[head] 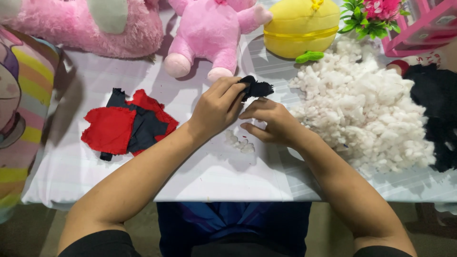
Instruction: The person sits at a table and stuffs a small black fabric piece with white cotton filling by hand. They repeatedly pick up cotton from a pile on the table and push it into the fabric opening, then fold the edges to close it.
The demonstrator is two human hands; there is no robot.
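Note:
My left hand (218,105) pinches a small piece of black cloth (257,87) between thumb and fingers, above the white table (209,176). My right hand (269,121) is just below and to the right of it, fingers curled, its fingertips touching the lower edge of the cloth. A few small tufts of white stuffing (239,142) lie on the table under my hands. A large heap of white stuffing (366,109) sits right beside my right hand.
Red and dark blue cloth scraps (127,126) lie at the left. Pink plush toys (209,33), a yellow plush (301,26) and a small plant (371,14) line the far edge. A black furry item (435,109) is at the right, a striped cushion (21,119) at the left.

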